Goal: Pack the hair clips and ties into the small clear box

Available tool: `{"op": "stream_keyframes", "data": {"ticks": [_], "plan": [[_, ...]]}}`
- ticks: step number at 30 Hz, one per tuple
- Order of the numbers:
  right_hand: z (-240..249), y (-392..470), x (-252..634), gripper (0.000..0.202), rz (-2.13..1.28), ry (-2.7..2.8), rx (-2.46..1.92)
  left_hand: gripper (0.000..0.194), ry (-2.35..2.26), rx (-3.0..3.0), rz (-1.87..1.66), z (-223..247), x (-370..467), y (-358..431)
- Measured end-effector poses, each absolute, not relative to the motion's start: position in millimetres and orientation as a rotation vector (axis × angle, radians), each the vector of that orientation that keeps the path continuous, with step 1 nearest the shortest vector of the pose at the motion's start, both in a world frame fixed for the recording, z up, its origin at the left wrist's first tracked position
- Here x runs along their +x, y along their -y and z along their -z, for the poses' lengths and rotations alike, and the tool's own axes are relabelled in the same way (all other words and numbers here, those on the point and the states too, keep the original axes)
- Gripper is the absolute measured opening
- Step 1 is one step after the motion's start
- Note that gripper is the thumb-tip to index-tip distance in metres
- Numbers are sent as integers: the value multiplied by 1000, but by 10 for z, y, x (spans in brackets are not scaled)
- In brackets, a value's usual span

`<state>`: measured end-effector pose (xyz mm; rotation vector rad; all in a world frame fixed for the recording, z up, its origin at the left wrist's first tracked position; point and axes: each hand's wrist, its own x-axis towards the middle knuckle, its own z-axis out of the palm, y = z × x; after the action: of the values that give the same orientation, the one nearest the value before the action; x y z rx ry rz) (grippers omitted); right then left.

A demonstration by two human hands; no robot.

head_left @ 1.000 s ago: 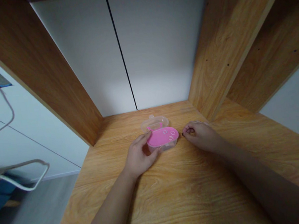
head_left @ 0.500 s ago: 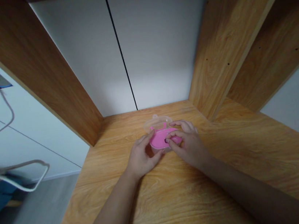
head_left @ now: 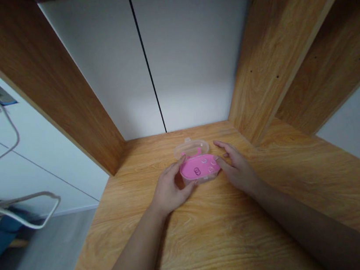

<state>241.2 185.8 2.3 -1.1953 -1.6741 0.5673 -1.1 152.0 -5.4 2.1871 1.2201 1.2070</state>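
Left hand (head_left: 167, 192): one, bare, with rounded back, thumb and forefinger visible, joined by a narrow wrist to a left forearm (head_left: 133, 249), bare along its whole visible length, smooth in outline and broadening toward the lower edge of view. Right hand (head_left: 240, 172): one, bare, slender-fingered, joined by a similarly narrow wrist to a right forearm (head_left: 296, 212), likewise bare and tapering, its far end at the lower right corner too dark to tell covering from shadow. Fingernails: too small to make out.
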Motion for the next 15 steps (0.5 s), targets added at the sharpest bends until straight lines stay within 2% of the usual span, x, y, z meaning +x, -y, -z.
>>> {"op": "stream_keyframes", "data": {"ticks": [3,6,10,15], "plan": [[79,-1912,2412,70,-973,1525,-1137,87,-1196,2103,-1212,37,-5,-1514],[115,-1943,2390,81,-1135,1434,-1006,103,-1170,2018,-1205,25,12,-1509],[74,-1968,2402,76,-1116,1397,-920,115,-1158,1932,-1217,50,34,-1513],[-2,-1952,2434,63,-1071,1368,-843,118,-1154,1887,-1250,92,48,-1529]]}}
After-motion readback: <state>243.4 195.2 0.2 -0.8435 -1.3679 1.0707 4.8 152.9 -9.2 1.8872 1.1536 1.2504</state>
